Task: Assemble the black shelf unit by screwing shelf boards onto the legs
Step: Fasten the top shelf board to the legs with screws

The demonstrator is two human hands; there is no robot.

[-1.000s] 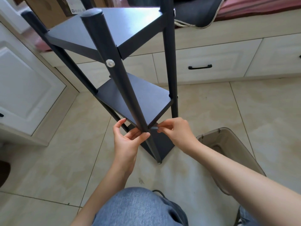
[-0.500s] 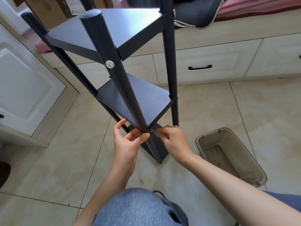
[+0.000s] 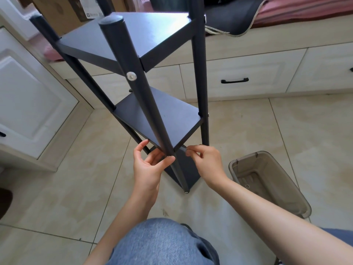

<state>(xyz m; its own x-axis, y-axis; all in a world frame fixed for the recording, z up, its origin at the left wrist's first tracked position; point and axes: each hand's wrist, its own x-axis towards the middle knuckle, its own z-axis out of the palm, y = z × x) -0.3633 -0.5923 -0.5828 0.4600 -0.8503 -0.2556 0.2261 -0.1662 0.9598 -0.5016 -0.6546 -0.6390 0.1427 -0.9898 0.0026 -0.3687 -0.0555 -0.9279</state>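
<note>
Head view: shelf unit (image 3: 152,77) upright on floor, my left hand (image 3: 148,165) spread steadying front leg (image 3: 145,104), right hand (image 3: 205,161) pinching small fastener at middle-board corner; stiff, probably light and tippy, hold legs.

Single head-worn view, forward and steeply down, close above the shelf unit (image 3: 152,104) and floor (image 3: 286,131).

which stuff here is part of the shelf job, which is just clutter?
Job: black shelf unit, near leg, screw, left hand, right hand.
Clutter: plastic bin, cardboard box, drawer handle.
</note>
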